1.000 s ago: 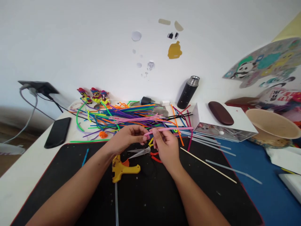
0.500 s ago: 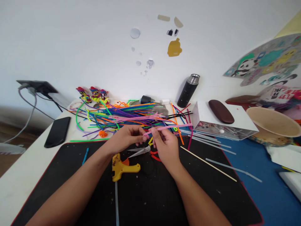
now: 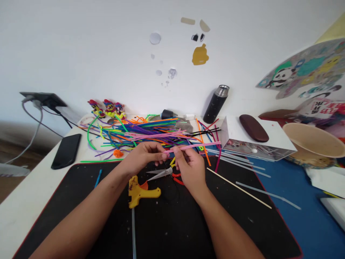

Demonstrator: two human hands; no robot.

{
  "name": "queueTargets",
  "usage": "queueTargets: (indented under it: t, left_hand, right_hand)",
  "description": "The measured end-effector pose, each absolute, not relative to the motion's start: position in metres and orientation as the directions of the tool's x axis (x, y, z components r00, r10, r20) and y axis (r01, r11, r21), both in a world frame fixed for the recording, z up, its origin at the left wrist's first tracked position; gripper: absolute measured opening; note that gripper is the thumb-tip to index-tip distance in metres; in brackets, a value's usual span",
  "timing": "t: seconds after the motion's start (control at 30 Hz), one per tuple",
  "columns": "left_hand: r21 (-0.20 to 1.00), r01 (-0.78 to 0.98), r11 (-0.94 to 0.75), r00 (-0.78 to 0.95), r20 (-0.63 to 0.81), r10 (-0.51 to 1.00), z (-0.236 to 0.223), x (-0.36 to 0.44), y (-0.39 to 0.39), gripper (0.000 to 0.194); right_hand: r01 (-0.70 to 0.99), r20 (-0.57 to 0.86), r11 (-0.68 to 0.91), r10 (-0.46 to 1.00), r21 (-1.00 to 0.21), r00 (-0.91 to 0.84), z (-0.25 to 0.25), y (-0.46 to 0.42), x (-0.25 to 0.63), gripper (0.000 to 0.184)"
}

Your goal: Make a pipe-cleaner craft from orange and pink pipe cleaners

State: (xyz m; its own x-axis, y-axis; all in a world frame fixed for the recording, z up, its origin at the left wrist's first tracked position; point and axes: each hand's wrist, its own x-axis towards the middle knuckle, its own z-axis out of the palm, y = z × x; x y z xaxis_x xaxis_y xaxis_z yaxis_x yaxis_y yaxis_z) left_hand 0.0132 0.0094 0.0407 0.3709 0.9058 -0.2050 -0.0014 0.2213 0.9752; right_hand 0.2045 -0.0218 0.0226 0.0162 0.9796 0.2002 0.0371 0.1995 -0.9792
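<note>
Mat (image 3: 161, 237): loads of bare room lay at 6 o'clock, red edge out at 4.
Scissors (image 3: 161, 174): sat just below the hands, glue gun (image 3: 142, 194) at 7 o'clock.
Left hand (image 3: 147, 156) + right hand (image 3: 190, 165): close together, both pinched on the pink stem (image 3: 203, 145).
Free end: poked toward 3 o'clock, tipped up slightly versus a second earlier.
Look: thin, pretty straight.

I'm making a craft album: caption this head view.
The left hand and right hand hold pink chenille wire near scissors and a yellow glue gun.
</note>
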Motion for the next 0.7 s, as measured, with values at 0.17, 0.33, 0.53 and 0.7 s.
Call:
queueTargets:
  t: [0.17,0.33,0.53,0.7]
  left_hand:
    - [0.957,-0.108,0.271,0.322,-0.224,0.920,0.0397,0.0143,0.0094,0.035]
    - [0.926,-0.219,0.309,0.280,-0.244,0.928,0.0417,0.0169,0.0085,0.037]
    - [0.881,-0.332,0.337,0.268,-0.254,0.929,0.0402,0.0191,0.0077,0.035]
    - [0.862,-0.385,0.329,0.259,-0.242,0.935,0.0393,0.0223,0.0069,0.032]
  right_hand:
    - [0.027,0.218,0.218,0.976,-0.976,-0.011,0.0220,-0.0217,0.2046,0.035]
    - [0.042,0.250,0.252,0.967,-0.967,-0.045,0.0248,-0.0219,0.2046,0.034]
    - [0.046,0.260,0.262,0.965,-0.964,-0.046,0.0302,-0.0234,0.2028,0.033]
    - [0.037,0.214,0.217,0.975,-0.976,-0.055,0.0253,-0.0236,0.2013,0.036]
